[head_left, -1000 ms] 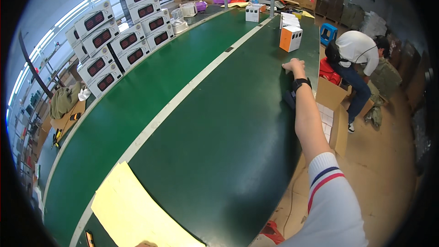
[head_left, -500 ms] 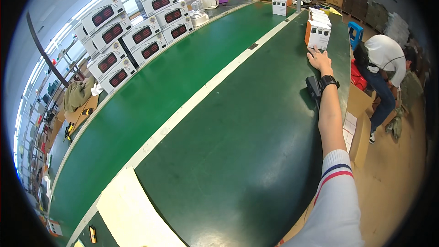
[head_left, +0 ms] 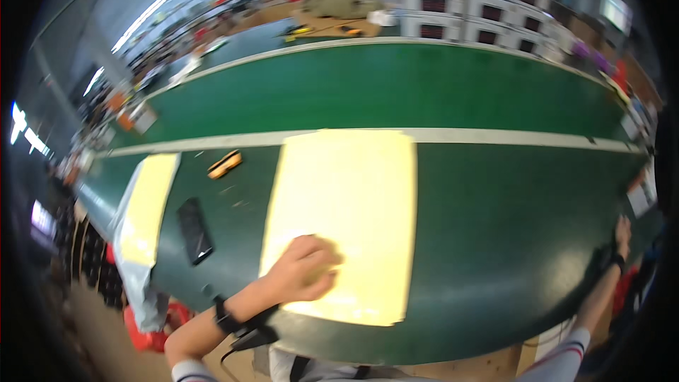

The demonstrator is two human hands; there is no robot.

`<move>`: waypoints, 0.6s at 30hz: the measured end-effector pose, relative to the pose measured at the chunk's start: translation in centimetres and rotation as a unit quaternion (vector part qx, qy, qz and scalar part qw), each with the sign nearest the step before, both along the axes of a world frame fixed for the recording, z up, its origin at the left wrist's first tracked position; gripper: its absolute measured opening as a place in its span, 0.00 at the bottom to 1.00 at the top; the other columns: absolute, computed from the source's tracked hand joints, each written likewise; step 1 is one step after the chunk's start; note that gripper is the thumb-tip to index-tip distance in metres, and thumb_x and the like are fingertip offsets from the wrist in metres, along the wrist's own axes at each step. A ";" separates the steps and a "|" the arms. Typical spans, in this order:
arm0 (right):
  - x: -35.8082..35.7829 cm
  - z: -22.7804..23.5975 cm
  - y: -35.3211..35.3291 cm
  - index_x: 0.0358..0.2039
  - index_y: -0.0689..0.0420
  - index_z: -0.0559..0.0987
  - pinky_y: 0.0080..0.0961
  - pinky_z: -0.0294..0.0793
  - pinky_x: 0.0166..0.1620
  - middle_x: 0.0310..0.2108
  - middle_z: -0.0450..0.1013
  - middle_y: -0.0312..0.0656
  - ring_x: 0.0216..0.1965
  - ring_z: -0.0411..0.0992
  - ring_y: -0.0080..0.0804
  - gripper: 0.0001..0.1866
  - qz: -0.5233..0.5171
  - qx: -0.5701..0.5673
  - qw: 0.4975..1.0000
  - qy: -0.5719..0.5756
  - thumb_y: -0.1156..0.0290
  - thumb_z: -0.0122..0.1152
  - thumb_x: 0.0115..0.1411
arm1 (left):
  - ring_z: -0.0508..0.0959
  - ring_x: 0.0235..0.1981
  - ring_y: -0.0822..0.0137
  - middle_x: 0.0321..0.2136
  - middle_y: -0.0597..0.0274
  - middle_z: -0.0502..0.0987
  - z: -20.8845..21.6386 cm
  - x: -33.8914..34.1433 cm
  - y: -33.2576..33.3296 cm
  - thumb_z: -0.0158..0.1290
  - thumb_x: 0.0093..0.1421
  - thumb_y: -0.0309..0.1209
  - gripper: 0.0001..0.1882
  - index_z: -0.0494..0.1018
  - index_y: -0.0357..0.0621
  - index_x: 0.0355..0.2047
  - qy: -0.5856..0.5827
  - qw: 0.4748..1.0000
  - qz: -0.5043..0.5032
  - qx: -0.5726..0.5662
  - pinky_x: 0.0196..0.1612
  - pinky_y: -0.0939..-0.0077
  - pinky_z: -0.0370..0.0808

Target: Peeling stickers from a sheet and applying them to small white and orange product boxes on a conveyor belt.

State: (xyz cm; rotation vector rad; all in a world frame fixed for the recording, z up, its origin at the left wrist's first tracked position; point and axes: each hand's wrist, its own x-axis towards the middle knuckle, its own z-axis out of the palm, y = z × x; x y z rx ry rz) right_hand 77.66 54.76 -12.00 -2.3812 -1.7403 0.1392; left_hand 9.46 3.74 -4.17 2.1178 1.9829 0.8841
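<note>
A stack of pale yellow sheets [head_left: 346, 191] lies on the dark green tabletop, its far edge at the white strip. Over its near left part is my left hand [head_left: 305, 269], with the fingers curled in; whatever they may hold is hidden beneath them. A black device sits at that wrist on a dark band. At the far right my right hand [head_left: 622, 235] is stretched out, small and a little blurred, its fingers extended toward a white box [head_left: 640, 194]. Whether they touch it I cannot tell.
A black phone [head_left: 194, 230] and an orange-yellow cutter [head_left: 225, 164] lie left of the sheets. Further left is a grey bag with a yellow panel [head_left: 147, 205]. Beyond the green belt [head_left: 339, 88] stand stacked white boxes [head_left: 463, 10], a cloth [head_left: 339, 1] and tools.
My view has swung left, bringing the sheets to the middle. My left hand has come into view over them. The right hand, earlier touching the row of boxes, now appears at the right rim.
</note>
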 end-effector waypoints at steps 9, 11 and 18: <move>4.0 -6.5 -0.5 0.43 0.57 0.70 0.46 0.66 0.46 0.43 0.67 0.57 0.47 0.65 0.55 0.25 0.124 0.061 0.967 -0.216 0.47 0.41 0.62 | 0.69 0.49 0.53 0.43 0.53 0.70 0.7 -1.2 -1.1 0.57 0.52 0.42 0.20 0.71 0.47 0.43 0.025 0.998 -0.030 -0.043 0.54 0.56 0.63; 1.8 -2.8 -3.7 0.32 0.61 0.79 0.41 0.72 0.39 0.33 0.73 0.60 0.39 0.72 0.56 0.23 0.091 0.038 0.984 -0.150 0.51 0.47 0.62 | 0.68 0.51 0.51 0.45 0.51 0.69 1.2 -1.9 -1.5 0.57 0.52 0.46 0.23 0.71 0.48 0.44 0.077 0.996 0.017 -0.030 0.54 0.53 0.63; -34.5 14.2 -19.2 0.19 0.68 0.78 0.33 0.78 0.28 0.18 0.75 0.51 0.23 0.78 0.39 0.36 0.271 -0.268 0.914 -0.142 0.39 0.55 0.54 | 0.65 0.46 0.50 0.46 0.47 0.62 0.8 -5.1 -2.9 0.64 0.40 0.56 0.44 0.63 0.44 0.52 0.138 0.957 0.214 -0.140 0.41 0.54 0.67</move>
